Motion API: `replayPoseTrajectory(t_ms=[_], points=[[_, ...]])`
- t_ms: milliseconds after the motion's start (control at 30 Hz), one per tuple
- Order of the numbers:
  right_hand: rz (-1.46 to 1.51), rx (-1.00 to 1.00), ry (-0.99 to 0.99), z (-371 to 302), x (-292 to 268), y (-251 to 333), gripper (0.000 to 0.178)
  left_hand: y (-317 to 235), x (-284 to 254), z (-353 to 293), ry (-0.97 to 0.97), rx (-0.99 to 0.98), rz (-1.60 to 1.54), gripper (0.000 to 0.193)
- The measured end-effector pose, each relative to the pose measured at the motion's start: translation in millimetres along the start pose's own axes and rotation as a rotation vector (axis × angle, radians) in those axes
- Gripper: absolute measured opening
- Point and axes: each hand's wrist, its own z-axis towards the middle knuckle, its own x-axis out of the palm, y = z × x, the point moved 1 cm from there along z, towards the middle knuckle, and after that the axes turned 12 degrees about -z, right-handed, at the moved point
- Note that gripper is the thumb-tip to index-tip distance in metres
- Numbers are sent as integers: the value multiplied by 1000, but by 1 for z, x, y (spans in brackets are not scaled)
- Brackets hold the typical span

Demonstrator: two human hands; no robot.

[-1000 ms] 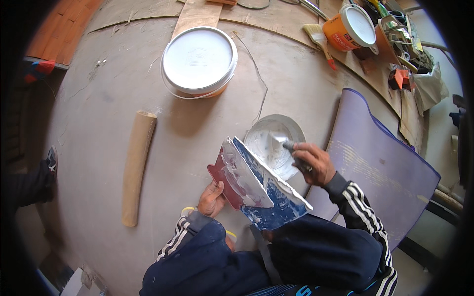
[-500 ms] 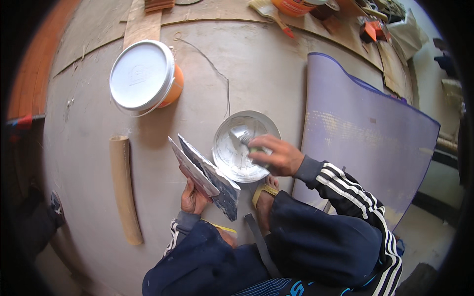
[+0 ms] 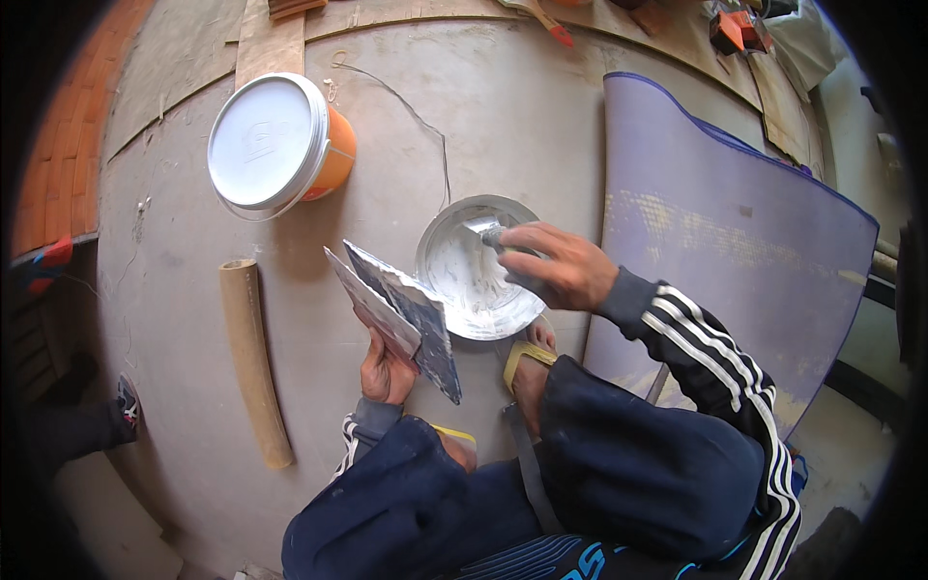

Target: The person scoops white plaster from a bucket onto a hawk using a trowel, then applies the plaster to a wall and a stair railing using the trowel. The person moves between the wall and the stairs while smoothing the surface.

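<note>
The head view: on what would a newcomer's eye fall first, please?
The large purple mat on the right would probably draw the eye first. Next comes the white-lidded orange bucket at upper left. Near the middle, the right hand holds a small scraper at the round bowl, and the left hand holds two white-smeared plates.

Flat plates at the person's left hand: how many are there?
2: a reddish plate at the left hand, and a dark blue plate just right of it. Others could be hidden behind them.
</note>
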Motion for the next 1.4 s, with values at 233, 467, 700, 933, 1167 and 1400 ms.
replayPoseTrajectory(t_ms=[233,467,700,933,1167,1400], points=[[168,-15,217,-29,10,40,40,3,4,3,-42,8,11,48],[93,134,40,-23,-14,5,45,1,-1,4,-72,-12,10,49],[-64,25,79,-5,-1,4,38,1,0,4,-89,-3,131,51],[92,175,156,-27,-11,26,35,-1,-11,2,-124,52,46,47],[183,410,-45,-37,-16,17,32,0,2,3,-87,53,44,43],[135,576,-30,-12,-26,-20,26,-1,0,4,-109,59,43,44]])
